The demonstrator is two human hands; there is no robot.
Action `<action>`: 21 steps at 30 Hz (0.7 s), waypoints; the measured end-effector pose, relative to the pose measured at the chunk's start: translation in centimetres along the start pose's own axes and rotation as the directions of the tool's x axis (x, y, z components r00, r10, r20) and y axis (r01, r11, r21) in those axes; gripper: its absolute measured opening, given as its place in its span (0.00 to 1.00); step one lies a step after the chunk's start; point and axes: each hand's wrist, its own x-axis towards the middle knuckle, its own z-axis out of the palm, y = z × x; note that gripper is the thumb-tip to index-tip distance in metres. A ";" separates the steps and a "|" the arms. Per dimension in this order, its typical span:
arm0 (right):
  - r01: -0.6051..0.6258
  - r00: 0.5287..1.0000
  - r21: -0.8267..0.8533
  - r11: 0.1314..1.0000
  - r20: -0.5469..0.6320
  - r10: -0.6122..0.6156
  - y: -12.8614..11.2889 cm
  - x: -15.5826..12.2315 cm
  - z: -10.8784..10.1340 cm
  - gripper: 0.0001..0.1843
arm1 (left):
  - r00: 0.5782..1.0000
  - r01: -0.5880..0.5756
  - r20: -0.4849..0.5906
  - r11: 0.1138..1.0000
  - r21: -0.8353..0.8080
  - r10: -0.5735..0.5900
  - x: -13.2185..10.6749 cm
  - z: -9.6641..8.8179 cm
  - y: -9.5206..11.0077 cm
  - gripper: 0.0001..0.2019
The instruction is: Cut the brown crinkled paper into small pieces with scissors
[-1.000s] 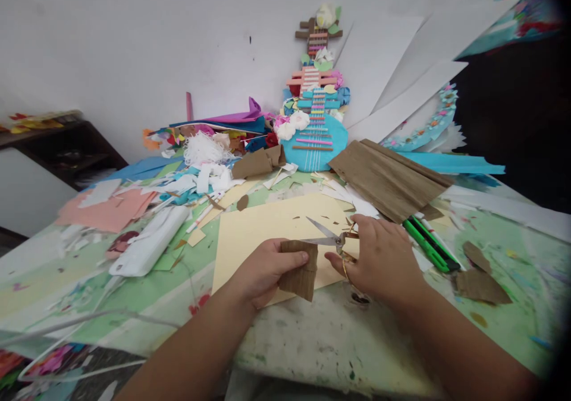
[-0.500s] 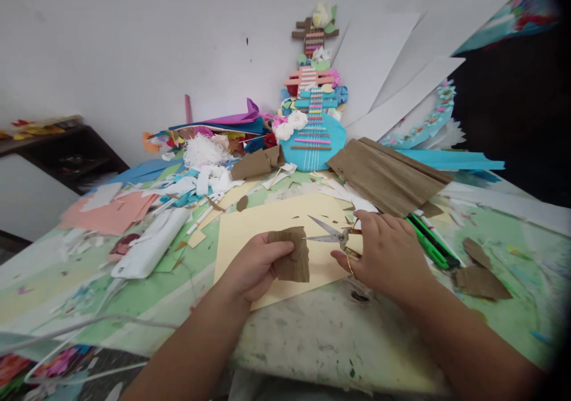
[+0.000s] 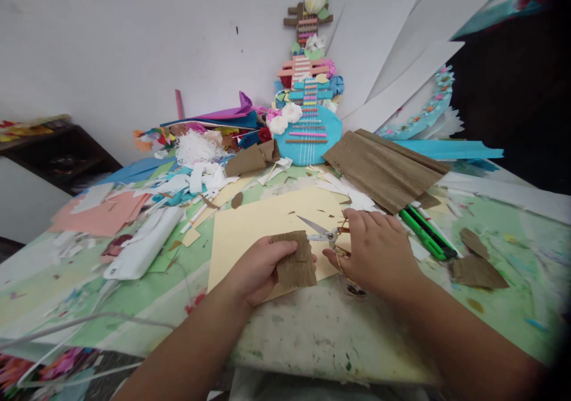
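Note:
My left hand (image 3: 263, 267) pinches a small squarish piece of brown crepe paper (image 3: 297, 264), thumb on top and fingers mostly hidden beneath. Through the handles of the scissors (image 3: 328, 235) go the fingers of my right hand (image 3: 379, 246). The scissor blades are spread apart and point left; the lower blade passes behind the upper right part of the brown piece. A pale yellow sheet (image 3: 243, 225) lies under both hands, with tiny brown scraps on it.
Behind the sheet stands a blue paper guitar (image 3: 328, 124) with flowers. A larger brown crepe sheet (image 3: 383, 166) and a green utility knife (image 3: 426, 231) lie to the right. On the left are a white power strip (image 3: 143, 243), its cable, pink sheets (image 3: 96, 213) and paper scraps.
The brown piece has turned and tilted a little in my left hand, with fingertips now showing at its right edge. The scissors have come closer, their lower blade now behind the paper.

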 end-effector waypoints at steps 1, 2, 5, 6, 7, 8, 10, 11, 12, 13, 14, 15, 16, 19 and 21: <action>-0.004 1.000 0.008 1.000 0.004 0.004 -0.1 0.0 0.1 0.31 | 1.000 -0.002 -0.003 1.000 0.010 0.002 0.1 0.2 -0.2 0.07; -0.008 1.000 0.018 1.000 0.009 0.007 -0.3 -0.1 0.2 0.31 | 1.000 -0.007 -0.005 1.000 0.018 0.007 0.2 0.4 -0.4 0.07; 0.000 0.999 0.051 0.999 0.038 -0.002 -0.6 -0.2 0.5 0.30 | 1.000 0.006 -0.004 0.999 0.033 -0.006 0.3 0.8 -0.9 0.08; 0.006 0.999 0.060 0.998 0.047 -0.009 -0.6 -0.2 0.6 0.29 | 1.000 0.019 0.001 0.999 0.034 -0.019 0.3 0.8 -1.0 0.08; 0.011 0.999 0.068 0.998 0.051 -0.014 -0.6 -0.2 0.6 0.29 | 0.999 0.037 0.015 0.999 0.036 -0.038 0.3 0.8 -1.0 0.08; 0.016 0.998 0.073 0.997 0.052 -0.020 -0.5 -0.2 0.6 0.29 | 0.998 0.048 0.032 0.998 0.039 -0.050 0.2 0.8 -0.9 0.08; 0.029 0.999 0.078 0.997 0.042 -0.032 -0.2 -0.1 0.5 0.30 | 0.997 0.045 0.066 0.998 0.052 -0.048 0.1 0.5 -0.7 0.08; 0.033 0.999 0.076 0.997 0.035 -0.036 0.0 0.0 0.4 0.31 | 0.996 0.036 0.075 0.997 0.064 -0.041 0.0 0.3 -0.6 0.08; 0.034 0.999 0.071 0.997 0.027 -0.036 0.2 0.1 0.3 0.32 | 0.997 0.023 0.075 0.997 0.076 -0.028 -0.1 0.1 -0.4 0.08; 0.033 0.999 0.065 0.997 0.019 -0.034 0.3 0.1 0.2 0.32 | 0.997 0.007 0.071 0.996 0.086 -0.013 -0.2 0.0 -0.3 0.09; 0.028 1.000 0.058 0.998 0.012 -0.029 0.5 0.2 0.1 0.32 | 0.998 -0.009 0.062 0.995 0.096 0.003 -0.2 -0.2 -0.2 0.10; 0.022 1.000 0.050 0.998 0.005 -0.022 0.6 0.2 0.1 0.32 | 0.998 -0.017 0.054 0.995 0.102 0.011 -0.3 -0.2 -0.1 0.10; 0.018 1.000 0.043 0.999 -0.002 -0.018 0.6 0.2 0.0 0.32 | 0.999 -0.023 0.047 0.995 0.100 0.018 -0.3 -0.3 -0.1 0.11; 0.029 1.000 0.031 0.999 -0.008 -0.029 0.4 0.2 0.1 0.31 | 0.999 -0.042 0.025 0.996 0.076 0.040 -0.1 -0.2 -0.1 0.11; 0.043 0.999 0.032 0.999 -0.001 -0.043 0.2 0.1 0.1 0.30 | 0.999 -0.032 0.015 0.998 0.061 0.031 0.0 -0.2 -0.3 0.10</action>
